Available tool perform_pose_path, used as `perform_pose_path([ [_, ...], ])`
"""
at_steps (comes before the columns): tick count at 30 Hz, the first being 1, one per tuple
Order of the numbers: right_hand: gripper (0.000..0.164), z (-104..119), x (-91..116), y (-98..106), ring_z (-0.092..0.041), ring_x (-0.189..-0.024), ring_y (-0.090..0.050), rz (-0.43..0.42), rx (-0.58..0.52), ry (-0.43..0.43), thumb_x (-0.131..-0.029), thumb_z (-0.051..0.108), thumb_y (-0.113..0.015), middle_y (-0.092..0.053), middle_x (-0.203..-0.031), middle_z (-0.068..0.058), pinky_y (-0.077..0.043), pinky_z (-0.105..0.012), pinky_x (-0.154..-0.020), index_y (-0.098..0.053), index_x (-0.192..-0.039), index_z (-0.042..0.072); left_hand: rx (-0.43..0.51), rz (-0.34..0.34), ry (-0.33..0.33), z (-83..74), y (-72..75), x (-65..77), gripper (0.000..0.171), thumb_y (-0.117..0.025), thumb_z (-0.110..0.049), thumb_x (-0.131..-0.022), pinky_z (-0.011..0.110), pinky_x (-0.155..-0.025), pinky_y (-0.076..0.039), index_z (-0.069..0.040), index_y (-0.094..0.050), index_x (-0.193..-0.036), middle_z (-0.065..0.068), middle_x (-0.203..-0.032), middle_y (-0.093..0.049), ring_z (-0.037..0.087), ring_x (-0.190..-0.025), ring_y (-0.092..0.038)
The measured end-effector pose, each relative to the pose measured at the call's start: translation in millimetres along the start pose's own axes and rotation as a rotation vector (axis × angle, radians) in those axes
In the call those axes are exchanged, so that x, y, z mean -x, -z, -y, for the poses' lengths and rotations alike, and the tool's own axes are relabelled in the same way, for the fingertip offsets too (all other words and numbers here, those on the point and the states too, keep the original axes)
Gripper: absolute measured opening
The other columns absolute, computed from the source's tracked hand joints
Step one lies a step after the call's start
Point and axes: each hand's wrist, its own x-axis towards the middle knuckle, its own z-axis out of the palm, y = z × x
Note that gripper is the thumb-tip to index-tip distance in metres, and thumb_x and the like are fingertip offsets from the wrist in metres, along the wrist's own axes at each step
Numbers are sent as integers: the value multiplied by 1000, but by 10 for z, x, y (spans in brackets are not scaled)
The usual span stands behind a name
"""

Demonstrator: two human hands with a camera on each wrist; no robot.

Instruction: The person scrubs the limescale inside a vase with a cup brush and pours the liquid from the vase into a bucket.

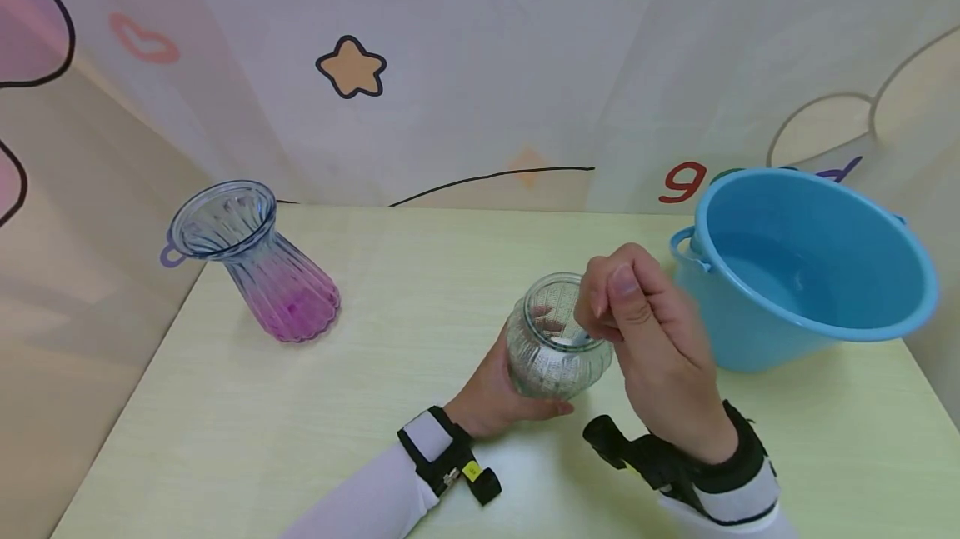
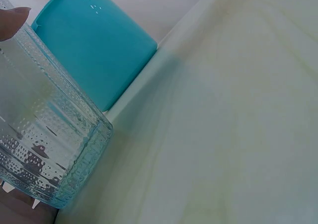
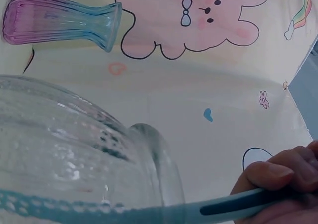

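My left hand (image 1: 498, 397) grips a clear ribbed glass jar (image 1: 558, 368) by its side, thumb near the base and fingers behind the glass. The jar tilts slightly, mouth upward. Above its rim, my right hand (image 1: 656, 339) holds a slim light-blue handle (image 3: 233, 206) with a dark inlay, like a toothbrush's. In the right wrist view the handle runs through the mouth into the jar (image 3: 64, 149); the textured glass blurs its far end. In the left wrist view, dimpled glass of the jar (image 2: 44, 119) shows beside a fingertip.
A pink-to-blue fluted glass vase (image 1: 288, 289) stands on the pale table (image 1: 375, 439) at left. A light-blue bucket (image 1: 750, 322) stands at right, close to my right hand. Behind the table hangs a printed cloth (image 1: 480, 81).
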Motion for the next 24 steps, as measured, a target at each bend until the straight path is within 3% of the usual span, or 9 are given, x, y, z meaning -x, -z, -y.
perform_pose_path([
  [6,25,-35,18,39,-20,-67,-41,-51,-139,166,-111,7,-35,-41,-74,-9,-29,-33,-57,-49,-93,-2,10,-15,23,-8,-8,20,110,-88,0,-71,44,-123,-33,-30,-26,-156,0,-152,-48,17,-141,-47],
  [11,25,-54,14,54,-19,-67,-43,-47,-175,254,-110,6,-37,-42,-75,-10,-31,-31,-57,-48,-92,-7,1,-21,50,-21,-8,33,109,-88,-2,-71,45,-123,-31,-32,-26,-156,-3,-154,-45,17,-143,-44],
  [19,27,-45,12,28,-18,-66,-42,-56,-124,272,-110,6,-38,-41,-73,-9,-30,-29,-55,-46,-90,-9,7,-15,50,-18,-11,36,109,-88,-1,-72,43,-122,-35,-30,-26,-156,-2,-154,-46,18,-142,-46],
  [24,30,-18,6,-21,-15,-64,-39,-68,39,209,-110,10,-41,-40,-72,-6,-29,-28,-53,-46,-89,-10,0,-2,29,-23,-7,20,110,-87,-1,-72,41,-120,-39,-26,-24,-158,0,-153,-47,19,-140,-48],
])
